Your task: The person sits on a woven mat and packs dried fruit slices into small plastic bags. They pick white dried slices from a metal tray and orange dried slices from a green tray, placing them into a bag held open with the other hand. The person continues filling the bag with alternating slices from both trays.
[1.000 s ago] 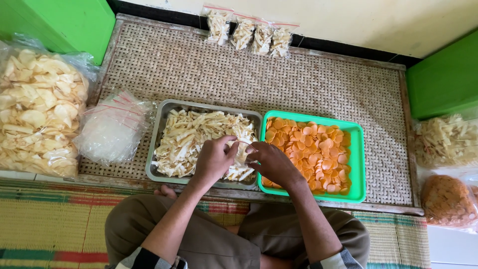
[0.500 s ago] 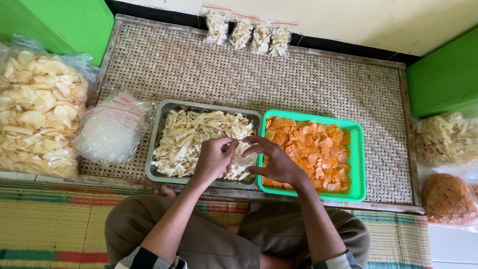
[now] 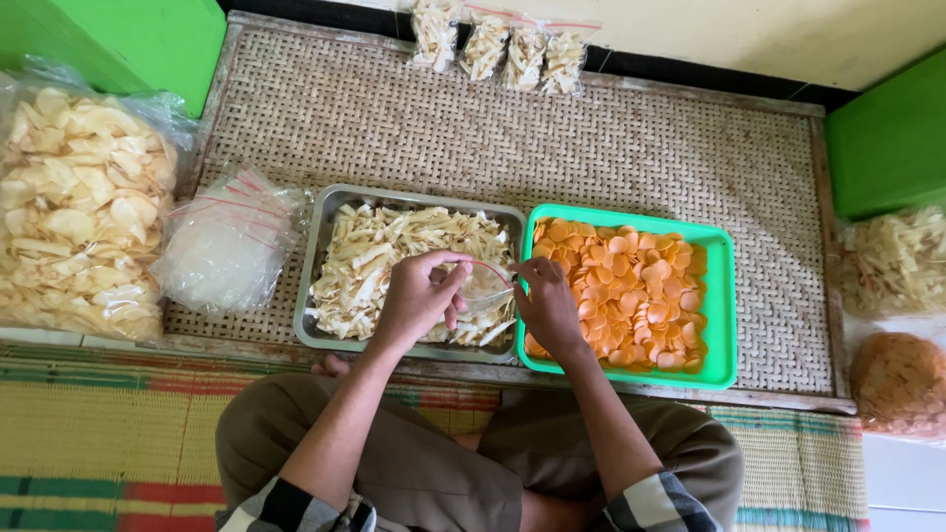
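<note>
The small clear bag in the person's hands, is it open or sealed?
Open: the left hand and right hand pull the clear bag mouth apart over the metal tray.

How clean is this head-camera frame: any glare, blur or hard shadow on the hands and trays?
Head view: soft, even daylight, no hard shadows; left hand and right hand sharp, no motion blur; the small clear bag they hold shows faint sheen; mild glare on the stack of plastic bags; metal tray rim is dull.

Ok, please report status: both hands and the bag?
Left hand, right hand: both pinch small clear bag open over metal tray of pale chips. Nothing blocking.
</note>
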